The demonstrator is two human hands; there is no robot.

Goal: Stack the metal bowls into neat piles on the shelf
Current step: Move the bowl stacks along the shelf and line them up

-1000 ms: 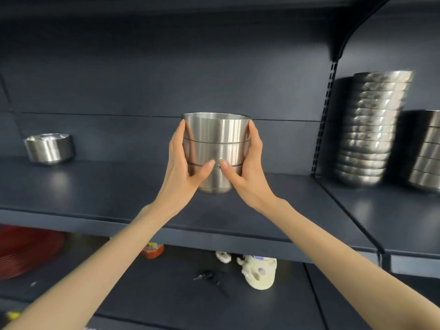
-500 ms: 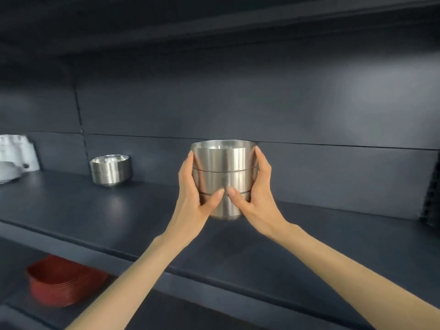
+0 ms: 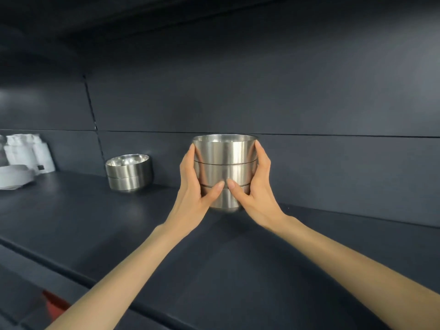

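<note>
Near the back edge of the shelf [image 3: 119, 222], about mid-length, grips a nested stack of 3 metal bowls [image 3: 225, 163] between both hands. Wraps left hand [image 3: 190, 186] round the left wall and right hand [image 3: 258, 186] round the right wall, fingers curled behind, thumbs almost meeting on the front at the seam above the lowest bowl. Cannot confirm whether the base touches the shelf or hangs just above it.

Against 1 second ago: carries the same stack, in the same grip, leftward along the shelf. Loses the tall piles at the right end from view. Brings the pile of 2 bowls [image 3: 128, 172] from far off to near, on the stack's left, also by the back edge. Points, as a judgement, to a merge of 3 with 2, or a set-down beside it.

Materials: brushed steel, satin sides with vertical glare streaks, straight tapering walls, thin rims, mirror-bright interior in the pile of 2. Nests squarely, rims level. Matte dark shelf and back panel. Notes white ware [image 3: 21, 163] toward the left end.
</note>
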